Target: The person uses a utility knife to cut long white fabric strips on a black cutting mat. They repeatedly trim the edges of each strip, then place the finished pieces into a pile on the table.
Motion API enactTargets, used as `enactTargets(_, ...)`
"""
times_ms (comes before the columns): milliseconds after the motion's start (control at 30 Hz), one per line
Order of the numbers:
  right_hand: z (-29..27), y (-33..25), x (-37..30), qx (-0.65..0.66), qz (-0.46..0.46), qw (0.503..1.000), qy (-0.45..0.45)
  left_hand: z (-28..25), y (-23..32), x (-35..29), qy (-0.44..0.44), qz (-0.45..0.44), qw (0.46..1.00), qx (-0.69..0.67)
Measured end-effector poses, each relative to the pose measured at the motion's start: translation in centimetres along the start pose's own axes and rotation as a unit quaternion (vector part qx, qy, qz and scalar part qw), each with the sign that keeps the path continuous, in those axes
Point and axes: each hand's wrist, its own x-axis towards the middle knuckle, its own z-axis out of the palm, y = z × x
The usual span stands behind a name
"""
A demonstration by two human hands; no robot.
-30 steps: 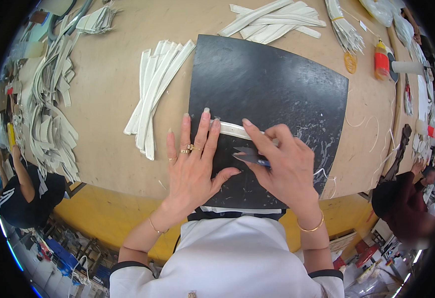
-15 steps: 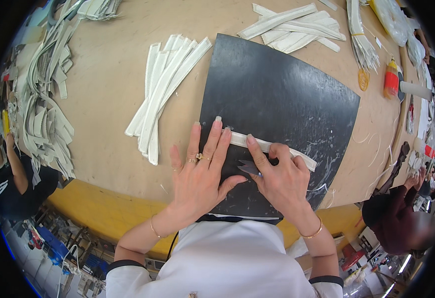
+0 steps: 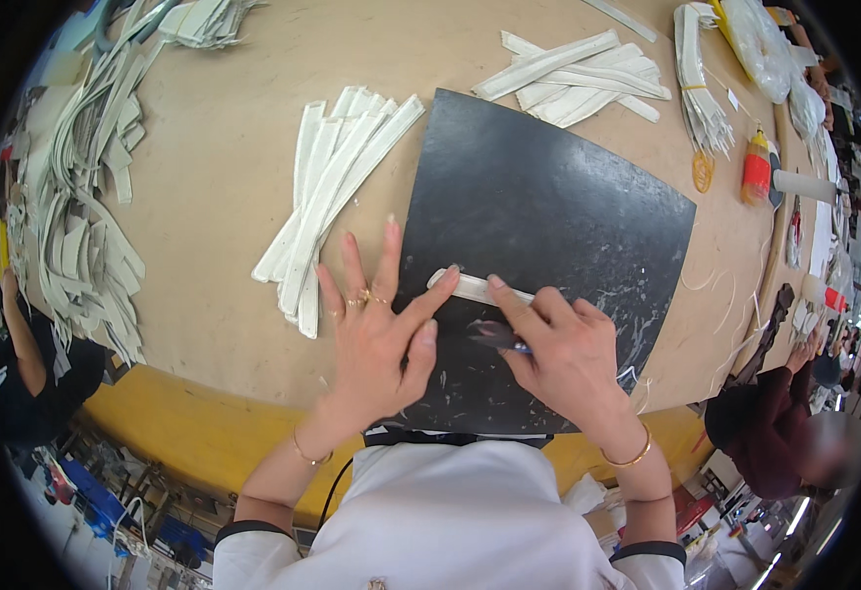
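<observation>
On a black board [image 3: 538, 187] in front of me lies a narrow white stitched strip [image 3: 479, 287], its right part hidden under my right hand. My left hand [image 3: 376, 339] is open with fingers spread, its index fingertip touching the strip near the left end. My right hand [image 3: 573, 364] presses the strip with its index fingertip. Tucked in that same hand is a pair of thread snips [image 3: 497, 336], blades pointing left. To the left of the board, several similar white strips [image 3: 337, 197] lie in a loose, crossed pile.
Another pile of white strips [image 3: 588, 74] sits beyond the board. A banded bundle [image 3: 698, 84], rubber bands [image 3: 704, 172] and a red-and-yellow bottle [image 3: 756, 169] are at the right. Grey-white strips [image 3: 81, 246] heap along the left. Other people [image 3: 784, 433] work on both sides.
My left hand has shifted left and its fingers have spread, uncovering the strip's left end. The right hand stays on the strip with the snips.
</observation>
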Motion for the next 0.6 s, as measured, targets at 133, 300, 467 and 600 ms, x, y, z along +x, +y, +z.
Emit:
enactTargets(133,0.9,-1.6,0.0,-0.013,0.014,0.999,0.027,1.1,0.5,-0.6,0.008,-0.023,1.0,0.006)
enactTargets(300,1.7,-2.6,0.4,-0.006,0.053,0.998,-0.021,1.4,0.6,-0.7,0.031,-0.031,0.999,0.014)
enactTargets(467,1.0,-1.9,0.1,-0.007,0.054,0.999,-0.006,1.2,-0.1,0.0,0.047,-0.005,0.999,-0.026)
enactTargets(600,0.7,-2.5,-1.7,-0.032,0.104,0.994,-0.03,1.5,0.4,-0.7,0.049,-0.023,0.998,0.016)
